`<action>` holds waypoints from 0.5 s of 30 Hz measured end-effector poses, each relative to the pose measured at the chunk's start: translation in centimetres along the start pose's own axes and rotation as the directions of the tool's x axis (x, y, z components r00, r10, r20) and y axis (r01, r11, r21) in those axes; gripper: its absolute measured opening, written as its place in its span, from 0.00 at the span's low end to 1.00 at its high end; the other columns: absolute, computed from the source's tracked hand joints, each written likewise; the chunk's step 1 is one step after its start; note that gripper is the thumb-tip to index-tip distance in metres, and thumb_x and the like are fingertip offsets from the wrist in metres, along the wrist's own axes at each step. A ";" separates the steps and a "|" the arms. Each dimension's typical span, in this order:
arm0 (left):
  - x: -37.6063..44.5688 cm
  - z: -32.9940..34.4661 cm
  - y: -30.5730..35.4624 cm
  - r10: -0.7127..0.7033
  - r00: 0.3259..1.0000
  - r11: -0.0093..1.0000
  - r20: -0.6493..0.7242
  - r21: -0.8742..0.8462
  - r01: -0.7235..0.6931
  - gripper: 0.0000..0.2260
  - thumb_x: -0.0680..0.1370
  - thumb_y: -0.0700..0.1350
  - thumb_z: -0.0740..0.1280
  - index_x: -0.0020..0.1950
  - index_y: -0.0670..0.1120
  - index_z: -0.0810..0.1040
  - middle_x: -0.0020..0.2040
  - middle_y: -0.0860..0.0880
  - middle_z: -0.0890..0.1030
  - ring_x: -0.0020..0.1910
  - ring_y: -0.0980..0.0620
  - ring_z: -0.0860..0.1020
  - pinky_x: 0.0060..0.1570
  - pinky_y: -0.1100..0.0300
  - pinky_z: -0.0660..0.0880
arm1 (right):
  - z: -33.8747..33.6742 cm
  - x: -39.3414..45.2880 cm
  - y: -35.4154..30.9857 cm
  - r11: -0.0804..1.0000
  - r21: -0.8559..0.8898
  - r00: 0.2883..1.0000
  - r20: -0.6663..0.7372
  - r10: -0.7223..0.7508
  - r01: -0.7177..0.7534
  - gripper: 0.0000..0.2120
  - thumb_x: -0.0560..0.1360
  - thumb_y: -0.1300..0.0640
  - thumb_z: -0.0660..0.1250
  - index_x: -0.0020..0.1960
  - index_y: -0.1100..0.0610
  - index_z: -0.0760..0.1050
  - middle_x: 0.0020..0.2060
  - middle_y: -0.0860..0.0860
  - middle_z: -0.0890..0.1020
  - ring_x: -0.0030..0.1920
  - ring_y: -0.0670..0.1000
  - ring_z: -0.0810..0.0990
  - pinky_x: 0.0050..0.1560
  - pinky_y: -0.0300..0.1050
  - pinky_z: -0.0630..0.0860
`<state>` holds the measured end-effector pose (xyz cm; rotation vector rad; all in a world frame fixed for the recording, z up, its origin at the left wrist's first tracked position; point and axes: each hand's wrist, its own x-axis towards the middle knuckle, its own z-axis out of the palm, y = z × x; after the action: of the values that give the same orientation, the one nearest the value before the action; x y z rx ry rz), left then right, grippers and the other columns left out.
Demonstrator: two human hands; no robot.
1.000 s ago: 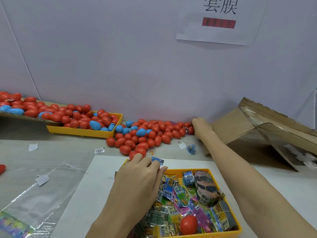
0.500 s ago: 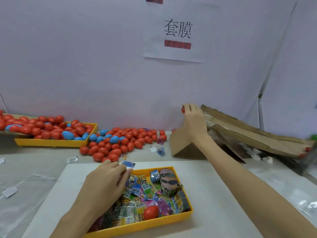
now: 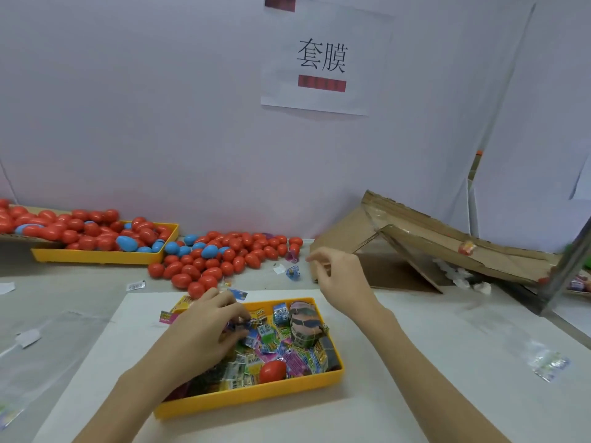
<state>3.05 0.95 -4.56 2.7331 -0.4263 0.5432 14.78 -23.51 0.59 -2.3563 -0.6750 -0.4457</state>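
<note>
1. Heads up: your left hand is digging in the near yellow tray, fingers curling around the packets. You're risking grabbing several or flicking some onto the table.
2. The red egg is lying loose in there, so a nudge could send it rolling.
3. Your right hand is hovering past the tray's far right corner, fingers loosely curled, apparently holding nothing.

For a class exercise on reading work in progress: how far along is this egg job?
Done: one red egg lies on the tilted cardboard box. In hand: the left hand pinches a packet in the yellow tray; the right hand hovers empty. Left: the heap of red and blue eggs.
</note>
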 end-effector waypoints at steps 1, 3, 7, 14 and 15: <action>0.0 0.0 -0.1 -0.001 1.000 1.000 0.009 0.009 0.001 0.11 0.80 0.55 0.70 0.62 0.56 0.81 0.51 0.62 0.72 0.51 0.59 0.65 0.47 0.69 0.63 | 0.7 -0.8 -0.4 0.998 0.058 1.000 0.025 0.009 -0.010 0.12 0.83 0.63 0.63 0.59 0.56 0.84 0.51 0.48 0.86 0.48 0.42 0.81 0.54 0.38 0.77; 0.0 0.0 -0.1 0.003 1.000 1.000 -0.007 0.024 -0.003 0.11 0.79 0.55 0.72 0.60 0.55 0.82 0.52 0.59 0.74 0.52 0.58 0.66 0.48 0.68 0.63 | 1.9 -2.0 -0.7 0.991 0.130 0.997 0.066 0.028 -0.036 0.11 0.84 0.61 0.64 0.58 0.54 0.85 0.49 0.44 0.85 0.47 0.38 0.80 0.48 0.27 0.72; 0.0 -0.2 0.4 0.025 0.998 0.996 -0.066 0.086 -0.019 0.07 0.76 0.51 0.77 0.50 0.50 0.85 0.51 0.53 0.79 0.50 0.53 0.73 0.46 0.61 0.69 | 3.2 -3.2 -0.8 0.977 0.203 0.988 0.152 0.038 -0.069 0.11 0.84 0.59 0.64 0.59 0.53 0.84 0.50 0.47 0.86 0.45 0.40 0.84 0.42 0.27 0.76; 0.0 -0.4 1.0 0.056 0.989 0.985 -0.138 0.169 -0.032 0.09 0.69 0.46 0.83 0.40 0.50 0.83 0.43 0.54 0.80 0.42 0.51 0.77 0.39 0.62 0.68 | 3.9 -2.8 -1.8 0.985 0.170 0.997 0.083 -0.002 -0.012 0.12 0.84 0.60 0.63 0.61 0.51 0.83 0.57 0.47 0.85 0.56 0.44 0.82 0.58 0.39 0.78; 0.0 -0.5 1.0 0.054 0.988 0.985 -0.145 0.171 -0.029 0.10 0.69 0.47 0.83 0.40 0.50 0.83 0.43 0.54 0.80 0.42 0.50 0.77 0.39 0.62 0.68 | 4.1 -2.0 -2.2 0.990 0.136 0.992 0.121 -0.036 0.019 0.12 0.84 0.60 0.62 0.63 0.52 0.82 0.60 0.47 0.84 0.60 0.45 0.81 0.62 0.41 0.76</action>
<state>2.60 0.23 -3.89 2.8219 -0.4177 0.8237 12.54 -20.06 -2.33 -2.2623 -0.7712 -0.2593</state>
